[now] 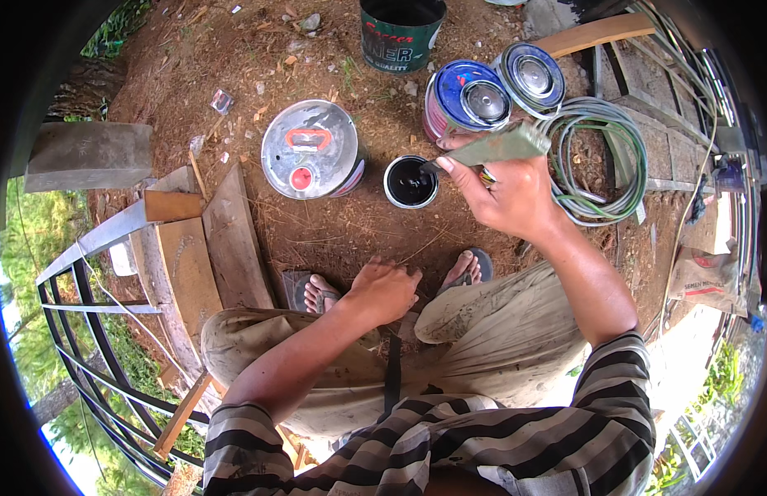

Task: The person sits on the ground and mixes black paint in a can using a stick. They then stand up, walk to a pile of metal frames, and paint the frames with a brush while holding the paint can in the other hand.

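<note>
On the ground [474, 331] stand one green bucket [400, 45] with red-and-white lettering, one silver-topped can [321, 157], two blue-topped cans [458, 78] and one small can [412, 204] of black liquid [410, 186]. The right hand [516, 188] grips one flat green tool [503, 146], tip at the small can; the left hand [386, 289] curls loosely, contents indiscernible.

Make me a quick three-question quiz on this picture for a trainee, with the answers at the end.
1. Which hand holds the flat grey-green tool: A) left, B) right, C) both?
2. Fill in: the small open can on the ground holds ____ liquid.
3. True or false: the red-handled metal can stands to the right of the small open can.

Key:
1. B, the right hand.
2. Black.
3. False; the red-handled metal can stands to its left.
</note>
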### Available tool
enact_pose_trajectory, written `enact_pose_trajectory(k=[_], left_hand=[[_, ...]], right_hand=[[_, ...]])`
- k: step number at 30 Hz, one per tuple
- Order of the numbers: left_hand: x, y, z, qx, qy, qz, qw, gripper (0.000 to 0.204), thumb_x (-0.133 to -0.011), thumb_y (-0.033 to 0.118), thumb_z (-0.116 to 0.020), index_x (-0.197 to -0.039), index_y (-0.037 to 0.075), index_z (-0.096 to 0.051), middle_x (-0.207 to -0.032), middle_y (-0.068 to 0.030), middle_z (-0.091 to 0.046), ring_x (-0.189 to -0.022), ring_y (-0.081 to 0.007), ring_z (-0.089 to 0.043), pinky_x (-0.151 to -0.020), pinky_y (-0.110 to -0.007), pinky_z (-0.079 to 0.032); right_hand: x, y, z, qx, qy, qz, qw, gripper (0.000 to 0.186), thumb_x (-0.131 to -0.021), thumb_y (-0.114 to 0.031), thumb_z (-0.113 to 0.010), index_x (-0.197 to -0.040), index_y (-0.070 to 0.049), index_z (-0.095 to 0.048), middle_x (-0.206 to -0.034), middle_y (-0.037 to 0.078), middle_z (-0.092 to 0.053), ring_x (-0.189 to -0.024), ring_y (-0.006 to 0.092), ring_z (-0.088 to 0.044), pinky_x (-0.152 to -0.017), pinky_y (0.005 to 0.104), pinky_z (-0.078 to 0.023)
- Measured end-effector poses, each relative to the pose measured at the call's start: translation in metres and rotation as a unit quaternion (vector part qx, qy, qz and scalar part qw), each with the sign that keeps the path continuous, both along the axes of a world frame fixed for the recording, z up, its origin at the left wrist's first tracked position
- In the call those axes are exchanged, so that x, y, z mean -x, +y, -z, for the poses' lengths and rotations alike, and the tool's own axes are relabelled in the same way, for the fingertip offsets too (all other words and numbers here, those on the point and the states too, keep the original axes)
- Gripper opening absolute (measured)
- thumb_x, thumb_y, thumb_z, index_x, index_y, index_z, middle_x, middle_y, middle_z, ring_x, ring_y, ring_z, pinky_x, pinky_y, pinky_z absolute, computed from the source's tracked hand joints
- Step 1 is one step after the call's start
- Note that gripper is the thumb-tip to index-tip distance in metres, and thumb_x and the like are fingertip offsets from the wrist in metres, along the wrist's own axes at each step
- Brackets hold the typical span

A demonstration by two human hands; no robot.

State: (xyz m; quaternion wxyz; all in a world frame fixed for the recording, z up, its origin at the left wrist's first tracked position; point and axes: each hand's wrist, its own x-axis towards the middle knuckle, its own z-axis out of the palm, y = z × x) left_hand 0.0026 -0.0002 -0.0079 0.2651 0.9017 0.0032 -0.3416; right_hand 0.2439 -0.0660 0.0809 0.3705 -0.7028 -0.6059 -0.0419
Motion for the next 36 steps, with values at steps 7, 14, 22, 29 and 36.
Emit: enact_pose_trajectory(k=[7,14,22,29,36], left_hand=[[0.0012,0.0001,0.0020,-0.002,-0.002,0.003,1.000,0.051,-0.104,0.033,-0.062,-0.145,0.004,-0.057,-0.131,-0.0222,-0.069,-0.128,-0.0389,-0.064,-0.116,-0.053,-0.043],[0.0007,-0.0003,0.0013,-0.001,-0.010,-0.002,1.000,0.051,-0.103,0.033,-0.063,-0.145,0.004,-0.057,-0.130,-0.0218,-0.070,-0.128,-0.0389,-0.065,-0.116,-0.053,-0.043],[0.0025,-0.0001,0.0022,-0.004,-0.011,0.001,1.000,0.051,-0.103,0.034,-0.062,-0.145,0.005,-0.057,-0.129,-0.0219,-0.070,-0.127,-0.0384,-0.065,-0.115,-0.054,-0.043],[0.0017,-0.0009,0.0034,-0.006,-0.011,0.007,1.000,0.050,-0.104,0.034,-0.061,-0.144,0.005,-0.057,-0.127,-0.0213,-0.071,-0.126,-0.0380,-0.066,-0.115,-0.054,-0.044],[0.0020,-0.0004,0.0020,-0.004,-0.009,0.003,1.000,0.050,-0.104,0.034,-0.061,-0.144,0.005,-0.058,-0.126,-0.0211,-0.071,-0.126,-0.0380,-0.066,-0.115,-0.054,-0.044]], right_hand=[[0.0031,0.0002,-0.0003,0.016,0.040,0.024,0.999,0.017,-0.088,-0.020,-0.083,-0.091,-0.004,-0.080,-0.066,0.012,-0.070,-0.054,0.0281,-0.067,-0.051,0.0388,-0.050],[-0.0006,0.0008,-0.0006,-0.011,0.023,0.018,1.000,0.017,-0.089,-0.019,-0.083,-0.096,-0.004,-0.081,-0.067,0.012,-0.070,-0.050,0.0245,-0.065,-0.049,0.0372,-0.049],[-0.0003,0.0011,-0.0001,-0.028,-0.028,-0.004,0.999,0.017,-0.088,-0.018,-0.083,-0.094,-0.002,-0.079,-0.065,0.011,-0.069,-0.050,0.0248,-0.065,-0.048,0.0369,-0.049],[-0.0009,0.0006,0.0007,-0.021,-0.017,-0.011,1.000,0.017,-0.088,-0.018,-0.084,-0.091,-0.002,-0.078,-0.062,0.010,-0.067,-0.051,0.0265,-0.066,-0.048,0.0379,-0.049],[0.0046,-0.0007,-0.0030,0.000,0.025,0.016,1.000,0.015,-0.087,-0.018,-0.084,-0.091,-0.004,-0.080,-0.069,0.012,-0.072,-0.056,0.0311,-0.068,-0.052,0.0403,-0.052]])
